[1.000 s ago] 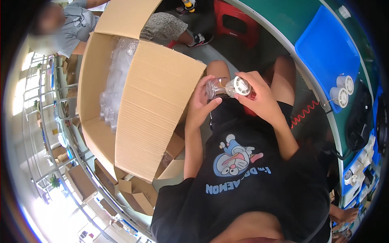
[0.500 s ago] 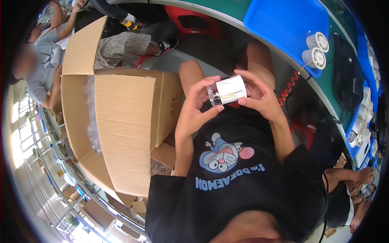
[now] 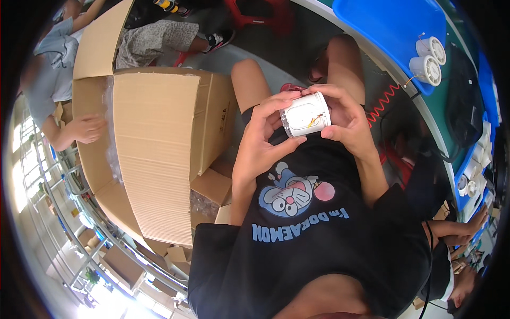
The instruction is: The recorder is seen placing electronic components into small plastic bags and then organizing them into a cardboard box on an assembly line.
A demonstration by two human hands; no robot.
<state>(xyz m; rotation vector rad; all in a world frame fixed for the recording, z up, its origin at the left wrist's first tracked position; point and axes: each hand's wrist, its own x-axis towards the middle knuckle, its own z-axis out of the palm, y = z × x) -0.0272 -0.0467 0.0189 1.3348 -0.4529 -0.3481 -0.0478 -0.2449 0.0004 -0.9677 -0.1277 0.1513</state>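
Between my two hands, above my lap, is a white plastic cylinder (image 3: pixel 305 116) with thin yellow and red wires on its side. A narrow clear plastic rim (image 3: pixel 285 123) shows at its left end. My left hand (image 3: pixel 264 127) is closed round that left end, thumb below and fingers above. Round the right end my right hand (image 3: pixel 345 118) is curled, its thumb against the lower edge. The cylinder lies on its side, slightly tilted. Its underside is hidden.
A large open cardboard box (image 3: pixel 154 154) with clear plastic packing stands at my left; a co-worker's hand (image 3: pixel 87 129) reaches into it. At the right, two white fan-like cylinders (image 3: pixel 425 69) sit at the blue tray's edge (image 3: pixel 385 24) on a green table (image 3: pixel 454 138). A red coiled cord (image 3: pixel 383 103) hangs beside it.
The cylinder has turned in my hands: its white side shows more, the clear left part shows less. The co-worker's hand has come into the box. The whole view has shifted slightly.
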